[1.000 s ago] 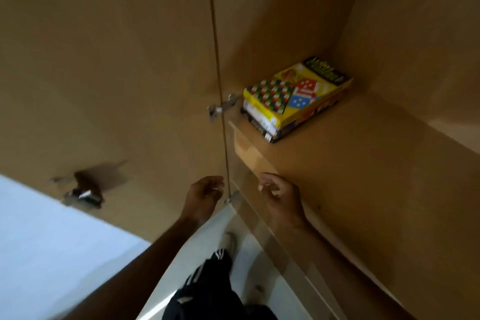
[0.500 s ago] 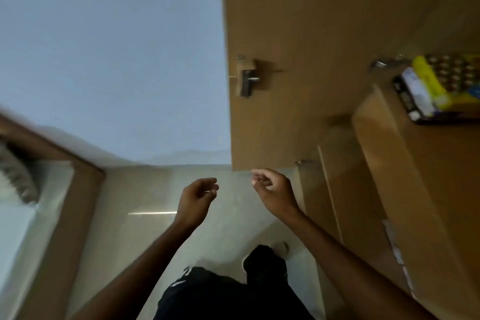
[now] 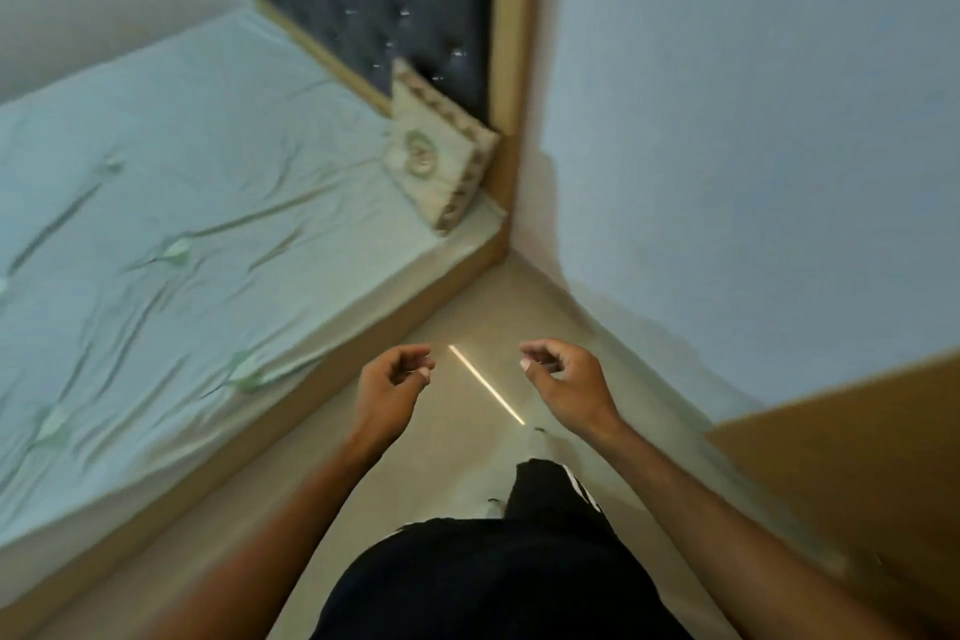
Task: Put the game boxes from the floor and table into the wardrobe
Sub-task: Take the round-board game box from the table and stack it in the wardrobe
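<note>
No game box is in view. My left hand (image 3: 392,387) and my right hand (image 3: 569,385) hang side by side over the beige floor (image 3: 467,437), both empty with fingers loosely curled and apart. A brown wooden panel of the wardrobe (image 3: 852,473) shows at the lower right edge; its inside is out of sight.
A bed with a pale green sheet (image 3: 171,265) fills the left, framed in wood, with a dark tufted headboard (image 3: 384,0) and a cream cushion (image 3: 436,166) leaning on it. A pale blue wall (image 3: 753,146) stands on the right. A narrow floor strip runs between bed and wall.
My view has swung left, away from the wardrobe shelf with the stacked game boxes, to the bed and the floor. Both hands stay empty in front of me.
</note>
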Demonstrator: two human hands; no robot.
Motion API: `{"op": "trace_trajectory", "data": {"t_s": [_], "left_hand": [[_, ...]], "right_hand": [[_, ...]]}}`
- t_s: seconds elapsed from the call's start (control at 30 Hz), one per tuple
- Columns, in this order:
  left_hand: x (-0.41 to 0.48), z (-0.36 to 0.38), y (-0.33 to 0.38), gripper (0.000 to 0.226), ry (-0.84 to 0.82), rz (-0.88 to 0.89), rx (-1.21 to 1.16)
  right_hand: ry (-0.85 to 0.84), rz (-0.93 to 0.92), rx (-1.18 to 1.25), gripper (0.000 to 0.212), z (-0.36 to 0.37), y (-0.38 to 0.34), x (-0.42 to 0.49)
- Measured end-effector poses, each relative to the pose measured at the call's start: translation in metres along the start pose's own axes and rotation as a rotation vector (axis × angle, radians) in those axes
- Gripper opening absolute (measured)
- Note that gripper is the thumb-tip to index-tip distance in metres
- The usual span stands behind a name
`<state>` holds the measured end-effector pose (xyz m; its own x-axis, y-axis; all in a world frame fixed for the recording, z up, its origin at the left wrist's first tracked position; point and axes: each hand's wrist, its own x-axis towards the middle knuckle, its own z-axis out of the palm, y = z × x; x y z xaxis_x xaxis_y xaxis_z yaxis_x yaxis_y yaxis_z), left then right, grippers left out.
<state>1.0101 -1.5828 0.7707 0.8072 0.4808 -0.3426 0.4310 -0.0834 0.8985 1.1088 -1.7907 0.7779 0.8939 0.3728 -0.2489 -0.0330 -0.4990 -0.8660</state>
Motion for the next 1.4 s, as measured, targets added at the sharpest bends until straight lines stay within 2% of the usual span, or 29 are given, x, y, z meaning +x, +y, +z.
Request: {"op": "trace_trajectory", "data": {"t_s": [0.2, 0.4, 0.6, 0.8, 1.0, 1.13, 1.4], "left_hand": [[-0.013, -0.136, -0.066, 0.026, 0.354, -0.143, -0.132], [-0.039, -0.272, -0.122, 0.026, 0.747, -0.297, -0.288], [-0.093, -0.368, -0.16, 0.025, 1.108, -0.431, -0.462], [-0.165, -0.432, -0.209, 0.024, 1.536, -0.519, -0.686], [-0.232, -0.511, -0.268, 0.026, 1.762, -0.536, -0.766], [-0.288, -0.577, -0.311, 0.026, 1.852, -0.497, -0.773], [-0.402, -0.723, -0.387, 0.026, 1.956, -0.515, -0.792]], "right_hand": [[-0.414, -0.152, -0.128, 0.018, 0.148, -0.085, 0.064], [-0.806, -0.303, -0.221, 0.023, 0.341, -0.173, 0.089], [-1.166, -0.563, -0.398, 0.022, 0.501, -0.247, 0.058], [-1.497, -0.762, -0.525, 0.02, 0.643, -0.298, -0.023], [-1.685, -0.922, -0.577, 0.022, 0.776, -0.329, -0.13], [-1.739, -0.996, -0.566, 0.023, 0.856, -0.351, -0.207], [-1.848, -1.03, -0.514, 0.02, 1.019, -0.405, -0.361]]}}
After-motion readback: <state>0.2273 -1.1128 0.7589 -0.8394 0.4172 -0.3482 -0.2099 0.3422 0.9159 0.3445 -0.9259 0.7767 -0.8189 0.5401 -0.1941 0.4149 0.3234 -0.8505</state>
